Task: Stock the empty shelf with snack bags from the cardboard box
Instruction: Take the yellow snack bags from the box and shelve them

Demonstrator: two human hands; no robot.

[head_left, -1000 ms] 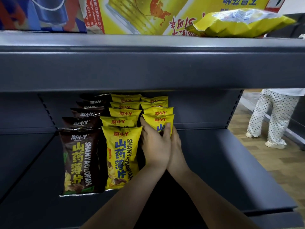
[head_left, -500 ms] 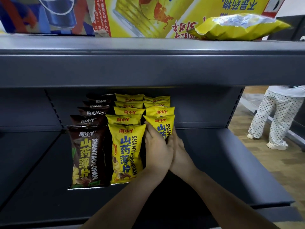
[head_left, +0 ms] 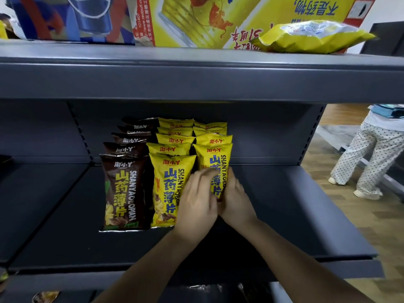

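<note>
Front yellow snack bag (head_left: 215, 162) upright, gripped between left hand (head_left: 196, 202), right hand (head_left: 235, 200)

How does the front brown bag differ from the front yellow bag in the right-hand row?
The front brown bag is dark brown with yellow lettering; the front yellow bag in the right-hand row is yellow with blue lettering. The brown one stands untouched with its whole face showing; the yellow one's lower part is covered by the left hand and right hand on it. Both stand upright, same brand.

I see a matt, smooth grey metal shelf (head_left: 284, 215), glossy plastic-film snack bags (head_left: 124, 189) in brown and yellow, printed cardboard boxes (head_left: 196, 20) above, and a wood-look floor (head_left: 360, 219) with a slight sheen.
</note>
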